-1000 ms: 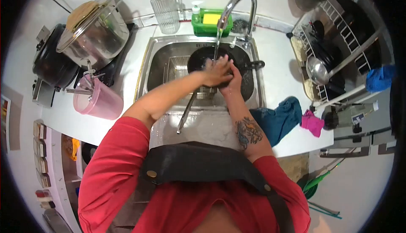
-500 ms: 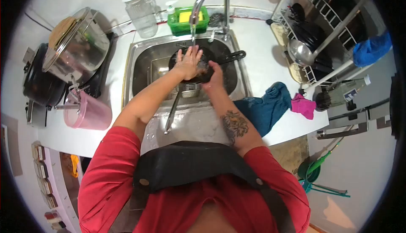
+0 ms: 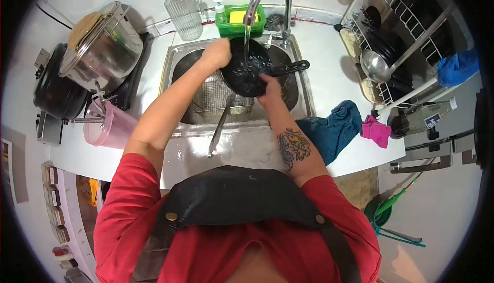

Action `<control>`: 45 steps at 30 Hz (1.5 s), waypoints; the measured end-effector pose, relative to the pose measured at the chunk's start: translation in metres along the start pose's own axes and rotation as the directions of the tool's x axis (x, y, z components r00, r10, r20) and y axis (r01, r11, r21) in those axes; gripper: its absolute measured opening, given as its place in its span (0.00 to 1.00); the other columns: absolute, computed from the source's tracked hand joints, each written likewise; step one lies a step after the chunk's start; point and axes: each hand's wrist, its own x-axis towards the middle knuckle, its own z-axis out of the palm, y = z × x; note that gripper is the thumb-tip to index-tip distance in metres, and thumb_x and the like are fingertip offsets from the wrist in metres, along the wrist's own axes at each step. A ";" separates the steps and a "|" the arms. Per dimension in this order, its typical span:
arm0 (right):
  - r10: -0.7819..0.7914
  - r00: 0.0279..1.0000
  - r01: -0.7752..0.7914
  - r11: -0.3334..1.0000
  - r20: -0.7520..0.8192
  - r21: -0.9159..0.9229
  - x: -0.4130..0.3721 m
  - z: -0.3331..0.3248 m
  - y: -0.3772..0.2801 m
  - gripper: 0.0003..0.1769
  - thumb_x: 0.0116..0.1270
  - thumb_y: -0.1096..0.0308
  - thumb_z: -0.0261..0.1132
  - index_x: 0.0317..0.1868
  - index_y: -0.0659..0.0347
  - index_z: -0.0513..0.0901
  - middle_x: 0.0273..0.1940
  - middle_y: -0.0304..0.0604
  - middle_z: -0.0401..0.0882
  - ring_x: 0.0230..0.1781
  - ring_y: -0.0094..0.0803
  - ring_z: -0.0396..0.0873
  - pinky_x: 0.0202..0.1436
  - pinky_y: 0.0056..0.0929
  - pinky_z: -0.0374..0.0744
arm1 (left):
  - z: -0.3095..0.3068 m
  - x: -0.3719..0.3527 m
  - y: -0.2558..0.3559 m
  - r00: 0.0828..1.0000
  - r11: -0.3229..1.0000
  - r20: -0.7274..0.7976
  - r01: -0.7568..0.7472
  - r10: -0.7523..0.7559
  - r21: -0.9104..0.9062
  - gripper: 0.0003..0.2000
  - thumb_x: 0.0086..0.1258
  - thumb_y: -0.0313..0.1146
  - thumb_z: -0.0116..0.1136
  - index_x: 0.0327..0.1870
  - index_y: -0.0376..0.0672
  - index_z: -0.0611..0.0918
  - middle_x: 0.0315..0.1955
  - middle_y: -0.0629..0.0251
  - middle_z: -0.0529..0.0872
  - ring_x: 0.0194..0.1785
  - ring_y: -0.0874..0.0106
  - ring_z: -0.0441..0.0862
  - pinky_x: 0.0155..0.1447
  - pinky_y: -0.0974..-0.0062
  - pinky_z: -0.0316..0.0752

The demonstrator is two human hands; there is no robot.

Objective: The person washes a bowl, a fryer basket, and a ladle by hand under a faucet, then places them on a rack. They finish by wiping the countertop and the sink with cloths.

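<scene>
A black frying pan (image 3: pixel 239 80) is held over the sink (image 3: pixel 167 82), its inside facing up and its handle pointing right. Water from the curved tap (image 3: pixel 250 18) runs into it. My left hand (image 3: pixel 217 53) grips the pan's far left rim, fingers closed around the edge. On the near right rim, my right hand (image 3: pixel 271 90) has its thumb over the inside and its fingers underneath, partly hidden. Below the pan, a wire basket (image 3: pixel 208 98) sits in the sink, and a dark long handle (image 3: pixel 218 131) leans over the sink's front edge.
Behind the sink stand a green tray (image 3: pixel 239 28) with a yellow sponge, and a glass pitcher (image 3: pixel 183 15). A steel pot (image 3: pixel 110 46) and a pink pitcher (image 3: pixel 113 129) are at left. To the right are a teal cloth (image 3: pixel 334 131) and a dish rack (image 3: pixel 375 67) with a ladle (image 3: pixel 375 67).
My left hand has moved from flat on the pan's inside to its left rim. The pan is now tilted more toward me, and its inside is uncovered under the stream.
</scene>
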 end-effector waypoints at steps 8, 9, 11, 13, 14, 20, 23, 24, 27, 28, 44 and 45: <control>0.554 0.641 -0.508 0.825 0.531 -0.248 0.008 -0.024 0.002 0.19 0.60 0.55 0.49 0.41 0.62 0.74 0.32 0.50 0.76 0.28 0.41 0.75 0.28 0.36 0.76 | -0.013 0.001 0.062 0.868 0.804 0.356 -0.079 0.347 -0.590 0.40 0.57 0.64 0.41 0.62 0.38 0.57 0.59 0.52 0.61 0.63 0.64 0.58 0.64 0.74 0.51; 0.544 0.665 -0.535 0.825 0.511 -0.181 0.008 -0.028 0.003 0.19 0.59 0.54 0.52 0.42 0.61 0.74 0.33 0.49 0.77 0.30 0.37 0.76 0.29 0.28 0.74 | -0.012 0.003 0.060 0.851 0.743 0.380 -0.017 0.362 -0.669 0.41 0.56 0.65 0.43 0.62 0.39 0.57 0.59 0.52 0.62 0.63 0.64 0.57 0.64 0.74 0.50; 0.546 0.609 -0.525 0.821 0.576 -0.223 0.013 -0.032 0.002 0.20 0.59 0.53 0.52 0.41 0.62 0.74 0.32 0.50 0.77 0.31 0.37 0.75 0.29 0.28 0.73 | -0.011 0.005 0.055 0.833 0.676 0.401 0.045 0.381 -0.736 0.42 0.54 0.65 0.44 0.62 0.40 0.57 0.59 0.53 0.62 0.63 0.64 0.57 0.64 0.73 0.50; 0.549 0.546 -0.515 0.816 0.633 -0.262 0.019 -0.037 0.002 0.21 0.59 0.53 0.52 0.40 0.62 0.75 0.32 0.51 0.76 0.31 0.38 0.75 0.28 0.28 0.73 | -0.019 -0.004 0.054 0.850 0.670 0.493 0.257 0.187 -0.697 0.42 0.52 0.66 0.46 0.62 0.42 0.60 0.58 0.54 0.63 0.61 0.65 0.61 0.63 0.71 0.55; 0.573 0.568 -0.539 0.801 0.591 -0.260 0.022 -0.038 0.001 0.22 0.58 0.52 0.52 0.41 0.63 0.74 0.32 0.52 0.76 0.31 0.38 0.75 0.28 0.28 0.72 | -0.015 0.000 0.048 0.848 0.670 0.496 0.259 0.186 -0.695 0.42 0.52 0.66 0.46 0.62 0.42 0.60 0.58 0.54 0.63 0.61 0.65 0.61 0.63 0.71 0.55; 0.680 0.447 -0.680 0.680 0.581 -0.274 0.007 -0.017 0.002 0.29 0.55 0.45 0.53 0.46 0.62 0.73 0.41 0.52 0.74 0.39 0.40 0.74 0.32 0.31 0.75 | 0.044 0.030 0.006 0.867 0.140 0.484 0.468 0.122 -0.873 0.28 0.56 0.60 0.50 0.40 0.39 0.75 0.34 0.58 0.79 0.34 0.68 0.77 0.40 0.67 0.73; 0.623 0.739 -0.585 0.782 0.257 -0.216 -0.021 0.005 -0.009 0.31 0.55 0.43 0.51 0.49 0.62 0.71 0.44 0.53 0.72 0.43 0.45 0.73 0.40 0.41 0.73 | 0.024 0.022 0.002 0.871 0.029 0.471 0.479 -0.142 -0.877 0.22 0.59 0.51 0.51 0.37 0.37 0.77 0.29 0.60 0.79 0.29 0.69 0.76 0.36 0.72 0.72; 0.501 0.863 -0.471 0.846 0.069 -0.251 -0.029 0.012 -0.012 0.32 0.55 0.42 0.51 0.49 0.62 0.71 0.45 0.53 0.72 0.45 0.48 0.72 0.44 0.48 0.71 | 0.021 0.023 -0.003 0.845 0.009 0.459 0.479 -0.273 -0.878 0.19 0.60 0.46 0.51 0.38 0.35 0.77 0.29 0.60 0.79 0.29 0.70 0.75 0.38 0.76 0.71; 0.491 0.859 -0.439 0.852 0.146 -0.285 -0.046 0.029 -0.014 0.32 0.55 0.43 0.51 0.50 0.61 0.71 0.47 0.54 0.71 0.48 0.53 0.69 0.48 0.60 0.65 | 0.009 0.005 -0.011 0.948 0.372 0.085 0.201 -0.307 -0.906 0.19 0.63 0.45 0.47 0.21 0.35 0.75 0.20 0.62 0.77 0.24 0.74 0.72 0.29 0.73 0.66; 0.492 0.858 -0.439 0.852 0.146 -0.286 -0.047 0.030 -0.014 0.32 0.55 0.43 0.51 0.50 0.61 0.71 0.47 0.54 0.71 0.48 0.53 0.69 0.48 0.60 0.65 | 0.004 -0.005 -0.012 0.972 0.603 -0.143 -0.002 -0.186 -0.798 0.22 0.64 0.44 0.46 0.15 0.35 0.72 0.16 0.62 0.75 0.22 0.76 0.71 0.27 0.71 0.63; -0.135 0.972 0.142 0.990 0.194 -0.022 -0.034 0.038 0.004 0.19 0.52 0.70 0.52 0.47 0.57 0.70 0.43 0.43 0.73 0.43 0.37 0.72 0.48 0.38 0.72 | 0.075 -0.042 0.028 0.878 0.834 0.197 -0.311 0.435 -0.455 0.35 0.62 0.52 0.40 0.64 0.41 0.48 0.65 0.49 0.41 0.68 0.53 0.39 0.63 0.48 0.41; -0.142 0.966 0.171 0.978 0.217 -0.122 -0.024 0.030 0.000 0.19 0.52 0.70 0.52 0.47 0.57 0.70 0.43 0.43 0.73 0.43 0.37 0.73 0.47 0.37 0.72 | 0.056 -0.045 0.031 0.867 0.908 0.270 -0.397 0.419 -0.134 0.34 0.62 0.53 0.39 0.65 0.43 0.47 0.65 0.53 0.40 0.68 0.55 0.38 0.63 0.46 0.39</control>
